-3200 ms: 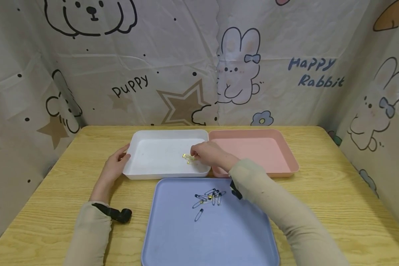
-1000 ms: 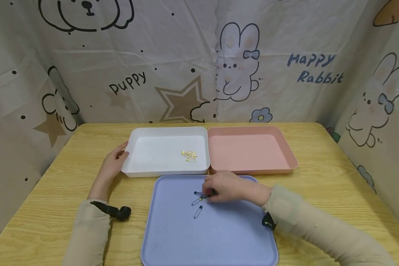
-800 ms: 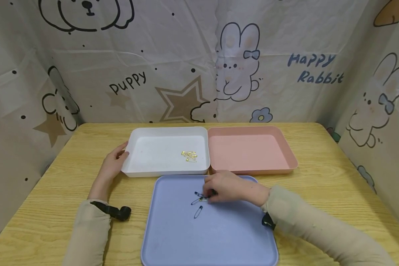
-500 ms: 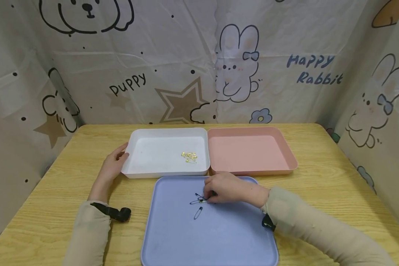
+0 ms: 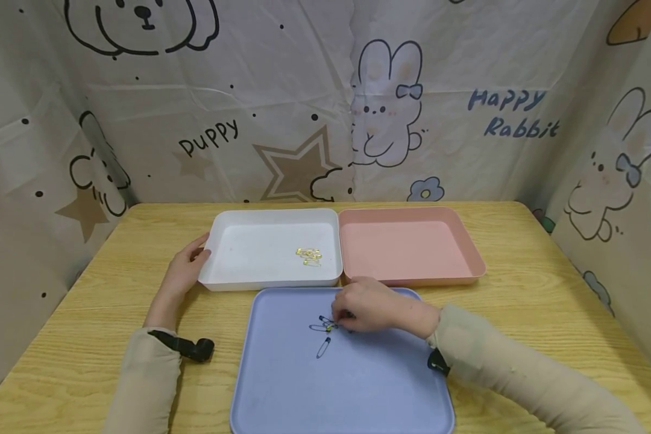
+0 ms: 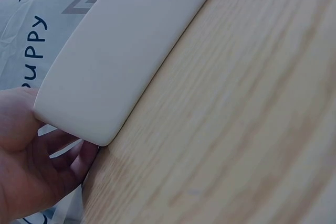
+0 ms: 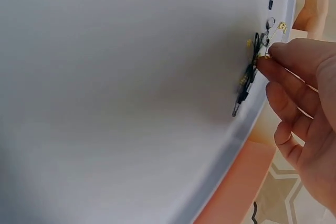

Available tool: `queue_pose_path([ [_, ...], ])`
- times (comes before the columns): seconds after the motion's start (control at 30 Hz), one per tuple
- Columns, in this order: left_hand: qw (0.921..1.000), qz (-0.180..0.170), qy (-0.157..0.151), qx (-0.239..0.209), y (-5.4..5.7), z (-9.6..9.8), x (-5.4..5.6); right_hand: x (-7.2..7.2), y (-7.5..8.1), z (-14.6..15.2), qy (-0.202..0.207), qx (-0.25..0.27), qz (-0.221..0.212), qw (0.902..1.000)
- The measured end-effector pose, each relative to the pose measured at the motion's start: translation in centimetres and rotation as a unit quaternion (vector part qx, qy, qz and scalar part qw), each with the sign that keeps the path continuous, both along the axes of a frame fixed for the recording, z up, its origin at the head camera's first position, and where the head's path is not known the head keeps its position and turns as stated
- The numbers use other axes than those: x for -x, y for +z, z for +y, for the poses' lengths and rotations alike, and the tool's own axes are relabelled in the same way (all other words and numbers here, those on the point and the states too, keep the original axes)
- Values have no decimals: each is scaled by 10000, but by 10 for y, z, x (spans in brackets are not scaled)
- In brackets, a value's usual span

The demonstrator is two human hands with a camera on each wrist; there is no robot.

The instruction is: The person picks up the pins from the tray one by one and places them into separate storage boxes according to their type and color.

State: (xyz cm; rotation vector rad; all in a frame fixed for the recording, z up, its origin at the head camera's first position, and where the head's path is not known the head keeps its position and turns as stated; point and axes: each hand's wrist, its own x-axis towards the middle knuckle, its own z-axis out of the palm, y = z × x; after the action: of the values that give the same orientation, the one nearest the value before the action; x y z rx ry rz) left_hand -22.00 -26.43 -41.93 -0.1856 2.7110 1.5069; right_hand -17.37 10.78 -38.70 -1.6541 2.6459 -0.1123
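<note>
My left hand (image 5: 181, 271) holds the left end of the white tray (image 5: 271, 284), its thumb at the rim and fingers at the outer wall in the left wrist view. Several gold safety pins (image 5: 310, 254) lie inside that tray. Over the far part of the blue tray (image 5: 342, 386), my right hand (image 5: 366, 306) works in a small heap of black safety pins (image 5: 319, 328). The right wrist view shows its thumb and forefinger pinching a gold safety pin (image 7: 282, 27) beside the black ones. A single black safety pin (image 5: 323, 348) lies nearer to me.
A pink tray (image 5: 409, 280) stands right of the white one, their walls side by side. The blue tray sits in front of both on the wooden table (image 5: 521, 289). Printed cloth (image 5: 456, 163) hangs behind the table and along the sides.
My right hand has come from the white tray to the heap on the blue tray. During the last second black pins shifted slightly under its fingers. The left hand has stayed put.
</note>
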Motion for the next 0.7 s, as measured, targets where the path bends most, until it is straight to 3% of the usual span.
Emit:
queue_pose_path([
  [0.3,10000,-84,16,-18,2,0,-1,1,10,0,-210,-35,-123,9997],
  [0.7,9999,-85,41,34,1,0,-1,12,21,-1,-337,173,21,9993],
])
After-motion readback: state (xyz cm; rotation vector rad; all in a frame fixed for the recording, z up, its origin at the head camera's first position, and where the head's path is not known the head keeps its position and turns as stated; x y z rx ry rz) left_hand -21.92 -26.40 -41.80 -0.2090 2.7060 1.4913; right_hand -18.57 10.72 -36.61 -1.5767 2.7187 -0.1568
